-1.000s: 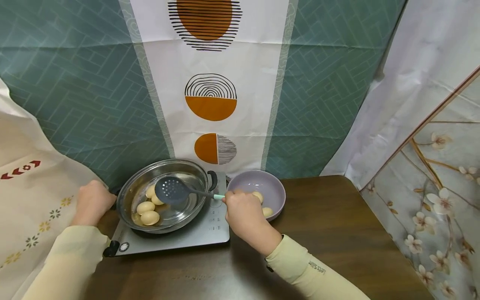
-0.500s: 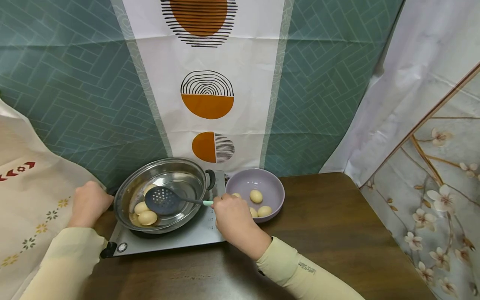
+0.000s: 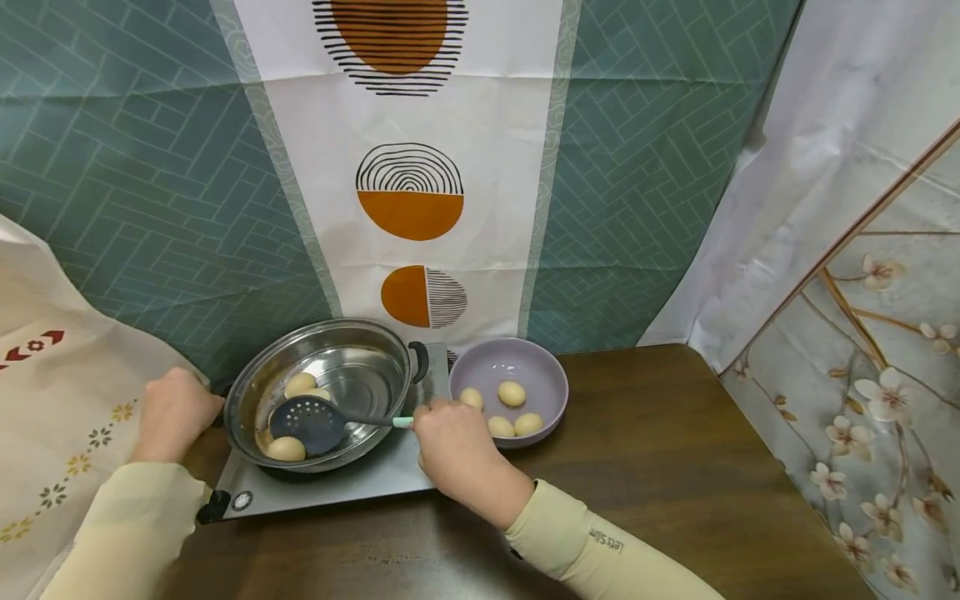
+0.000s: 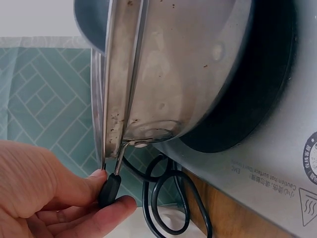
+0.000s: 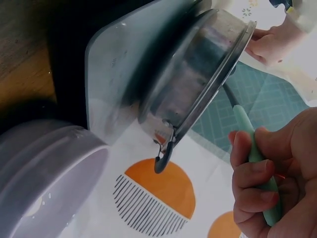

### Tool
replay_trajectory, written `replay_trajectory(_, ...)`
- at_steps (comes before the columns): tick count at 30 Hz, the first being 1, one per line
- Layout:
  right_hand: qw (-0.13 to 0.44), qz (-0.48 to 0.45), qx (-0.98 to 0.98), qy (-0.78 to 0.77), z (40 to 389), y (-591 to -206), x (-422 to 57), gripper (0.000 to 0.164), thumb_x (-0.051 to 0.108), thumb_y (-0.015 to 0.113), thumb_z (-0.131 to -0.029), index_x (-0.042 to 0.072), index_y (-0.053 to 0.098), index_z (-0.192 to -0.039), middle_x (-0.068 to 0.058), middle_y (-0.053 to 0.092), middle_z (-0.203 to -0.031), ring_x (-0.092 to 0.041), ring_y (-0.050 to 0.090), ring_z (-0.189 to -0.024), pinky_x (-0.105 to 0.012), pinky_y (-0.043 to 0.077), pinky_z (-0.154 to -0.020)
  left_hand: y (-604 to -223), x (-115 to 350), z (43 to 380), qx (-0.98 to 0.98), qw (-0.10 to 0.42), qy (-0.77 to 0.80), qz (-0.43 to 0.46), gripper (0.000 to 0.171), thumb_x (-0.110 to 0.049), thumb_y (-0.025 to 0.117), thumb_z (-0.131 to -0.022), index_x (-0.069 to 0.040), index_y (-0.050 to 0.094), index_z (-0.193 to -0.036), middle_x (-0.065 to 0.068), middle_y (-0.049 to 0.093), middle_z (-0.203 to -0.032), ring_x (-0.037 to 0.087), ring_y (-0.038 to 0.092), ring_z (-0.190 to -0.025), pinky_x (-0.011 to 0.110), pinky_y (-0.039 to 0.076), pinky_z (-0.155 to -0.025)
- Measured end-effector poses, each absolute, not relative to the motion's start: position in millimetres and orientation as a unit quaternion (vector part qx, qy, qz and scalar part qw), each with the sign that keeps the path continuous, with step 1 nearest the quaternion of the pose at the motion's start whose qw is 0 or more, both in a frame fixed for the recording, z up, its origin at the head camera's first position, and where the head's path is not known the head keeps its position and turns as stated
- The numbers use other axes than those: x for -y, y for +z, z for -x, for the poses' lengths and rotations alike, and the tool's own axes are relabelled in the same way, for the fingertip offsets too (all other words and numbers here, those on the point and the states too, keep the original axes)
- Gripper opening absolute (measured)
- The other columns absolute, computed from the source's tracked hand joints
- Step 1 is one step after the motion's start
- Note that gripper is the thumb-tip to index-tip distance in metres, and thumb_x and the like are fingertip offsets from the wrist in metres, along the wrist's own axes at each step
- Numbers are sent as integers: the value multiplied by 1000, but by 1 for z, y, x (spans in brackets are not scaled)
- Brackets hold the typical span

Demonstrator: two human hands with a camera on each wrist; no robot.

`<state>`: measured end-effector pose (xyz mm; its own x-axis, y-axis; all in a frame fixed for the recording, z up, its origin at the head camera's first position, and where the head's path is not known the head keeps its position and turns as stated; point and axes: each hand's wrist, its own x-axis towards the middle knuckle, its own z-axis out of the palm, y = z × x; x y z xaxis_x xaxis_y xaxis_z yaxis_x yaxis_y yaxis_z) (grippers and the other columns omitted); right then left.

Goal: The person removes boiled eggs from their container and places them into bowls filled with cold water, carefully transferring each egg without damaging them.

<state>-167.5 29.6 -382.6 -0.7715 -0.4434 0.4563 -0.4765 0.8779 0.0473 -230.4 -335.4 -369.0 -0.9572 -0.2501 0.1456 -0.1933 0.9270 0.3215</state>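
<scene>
My left hand [image 3: 178,408] pinches the black-coated side handle [image 4: 110,191] of a steel pot [image 3: 367,379], thumb on one side and fingers on the other. My right hand [image 3: 461,458] grips the mint-green handle [image 5: 245,124] of a dark grey skimmer [image 3: 307,423]. Inside the pot, the skimmer's perforated head lies low on the left, among pale eggs. One egg [image 3: 287,449] sits at the near side, another [image 3: 300,383] behind the head, and a third is partly covered by it. A lilac bowl [image 3: 555,383] to the right holds several eggs [image 3: 512,393].
Under the pot is a flat silver induction cooker [image 3: 382,475] on a brown wooden table [image 3: 645,467]. A looped black cord [image 4: 163,198] hangs beyond the pot handle. Patterned cloth [image 3: 637,208] stands close behind the pot and bowl.
My right hand has moved left and slightly down, and the skimmer head has gone deeper toward the pot's near left side among the eggs. My left hand has stayed at the handle.
</scene>
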Motion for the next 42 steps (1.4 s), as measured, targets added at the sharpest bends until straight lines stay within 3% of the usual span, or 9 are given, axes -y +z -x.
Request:
replay_trajectory(10,200,-254,945,54,168,-380,-32,20,29,64,-82,19,59,-65,5,54,-58,-13,53,-51,-27,29,-44,-369,336,230,978,89,-152,-116,26,-17,67,-65,0,53,-51,29,58,-63,46,53,-62,46,41,-50)
replay_trajectory(17,71,-230,956,165,177,-371,-43,28,28,57,-90,21,60,-64,8,48,-53,-12,43,-51,-25,32,-45,-368,334,230,977,85,-153,-119,29,-19,67,-67,0,53,-51,29,58,-65,45,52,-62,44,40,-49)
replay_trajectory(21,28,-208,958,197,180,-365,-47,25,28,56,-91,22,64,-68,8,51,-56,-13,46,-55,-25,35,-46,-367,334,231,977,86,-150,-121,30,-20,68,-67,2,55,-53,30,58,-66,47,53,-64,45,40,-50)
replay_trajectory(32,-29,-182,951,246,188,-360,-51,18,25,58,-89,20,70,-76,8,55,-62,-11,48,-55,-24,36,-50,-367,335,230,977,82,-152,-126,28,-19,67,-68,2,55,-53,26,58,-63,42,52,-61,44,40,-49)
replay_trajectory(42,-54,-163,938,300,190,-360,-58,20,25,59,-89,18,67,-71,7,51,-57,-10,44,-48,-25,36,-47,-369,334,228,976,85,-153,-129,28,-18,65,-69,-3,50,-52,26,57,-65,41,51,-61,42,39,-48)
